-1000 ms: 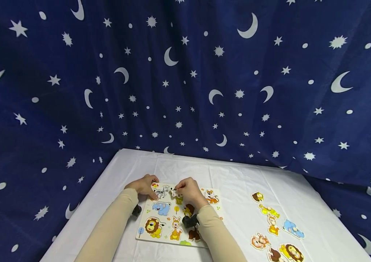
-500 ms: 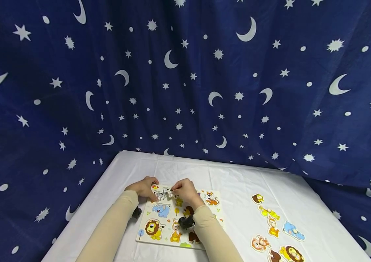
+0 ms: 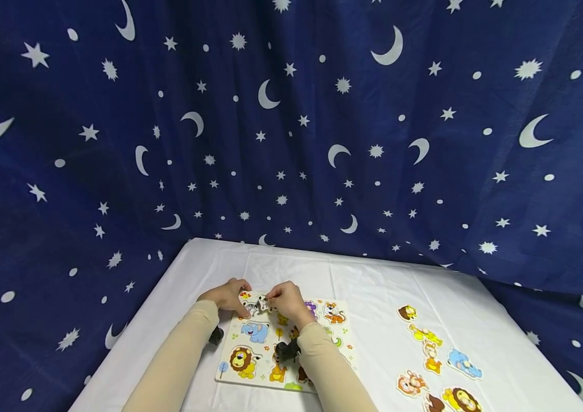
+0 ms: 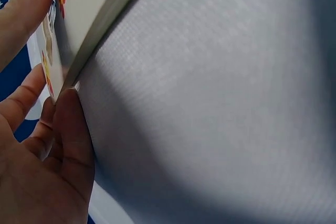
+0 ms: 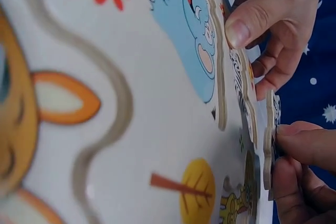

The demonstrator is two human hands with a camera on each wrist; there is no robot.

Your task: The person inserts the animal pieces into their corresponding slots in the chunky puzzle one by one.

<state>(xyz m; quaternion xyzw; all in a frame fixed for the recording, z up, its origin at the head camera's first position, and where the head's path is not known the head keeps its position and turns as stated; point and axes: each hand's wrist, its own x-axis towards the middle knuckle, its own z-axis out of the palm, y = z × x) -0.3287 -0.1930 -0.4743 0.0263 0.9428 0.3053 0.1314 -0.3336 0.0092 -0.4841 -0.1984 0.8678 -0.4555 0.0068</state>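
A white puzzle board (image 3: 237,341) printed with cartoon animals lies on the table. My left hand (image 3: 226,296) grips its far left corner, with the thumb (image 5: 239,34) on the top face and the fingers (image 4: 73,129) around the edge. Between right thumb and fingertips, my right hand (image 3: 288,303) pinches a black-and-white zebra puzzle piece (image 5: 269,140). In the right wrist view the piece stands tilted on edge, just above the board and beside the printed zebra (image 5: 239,80). The elephant picture (image 3: 255,332) is just below it in the head view; my right forearm hides part of the board.
Several loose puzzle pieces lie on the white cloth to the right, among them a giraffe (image 3: 425,335), a kangaroo (image 3: 432,357), an elephant (image 3: 463,364) and a lion (image 3: 462,399). A dark blue star-patterned curtain (image 3: 291,143) hangs behind the table.
My right hand has moved left with the zebra piece, from above the giraffe picture to the printed zebra. My left hand keeps its place at the board's corner.
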